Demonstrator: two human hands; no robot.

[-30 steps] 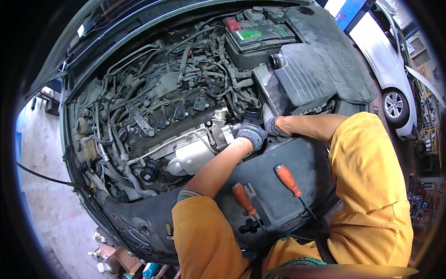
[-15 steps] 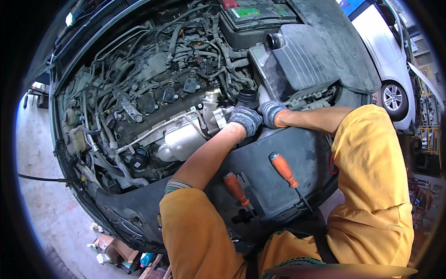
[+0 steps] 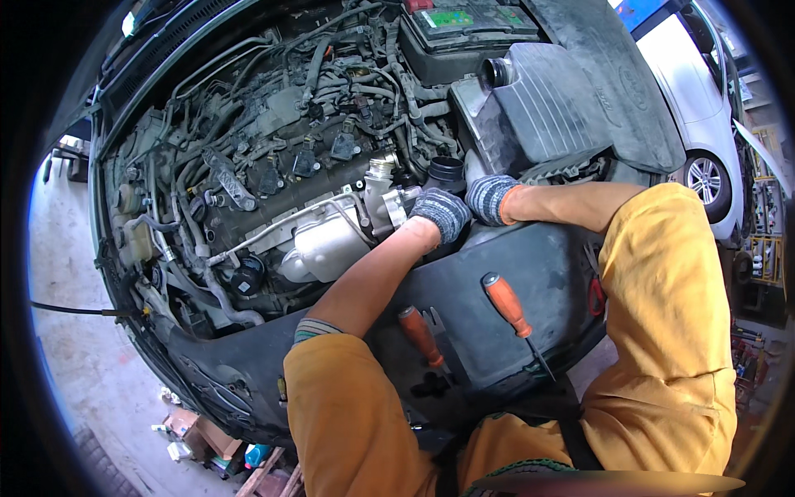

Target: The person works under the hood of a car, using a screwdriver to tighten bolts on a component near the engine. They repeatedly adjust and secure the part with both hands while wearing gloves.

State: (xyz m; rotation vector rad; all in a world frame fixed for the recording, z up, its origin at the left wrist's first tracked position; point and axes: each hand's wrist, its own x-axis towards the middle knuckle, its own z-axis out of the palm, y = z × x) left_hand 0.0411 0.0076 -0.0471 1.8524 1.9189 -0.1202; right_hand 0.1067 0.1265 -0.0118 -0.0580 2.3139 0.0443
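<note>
Both my hands, in grey knit gloves, reach down at the front of a car's engine bay. My left hand [image 3: 441, 212] is curled beside the silver pipe flange [image 3: 394, 209], just in front of the black ribbed hose end [image 3: 445, 171]. Close by on its right, my right hand [image 3: 490, 200] is curled too, near the foot of the black air filter box [image 3: 538, 108]. The fingertips of both hands point down out of sight, so what they grip is hidden. On the dark front cover [image 3: 464, 265] lie two orange-handled screwdrivers, one [image 3: 507, 305] right and one [image 3: 422, 335] left.
A silver heat shield [image 3: 327, 248] and the black engine cover [image 3: 290, 186] lie left of my hands. Behind stands the battery [image 3: 472, 33]. A red-handled tool [image 3: 595, 296] rests by my right sleeve. A white car [image 3: 691, 108] stands at the right, and boxes [image 3: 203, 435] sit on the floor lower left.
The view has shifted slightly. Both hands stay at the same spot by the ribbed hose end, and my right hand's back has turned a little. The red-handled tool shows more fully now.
</note>
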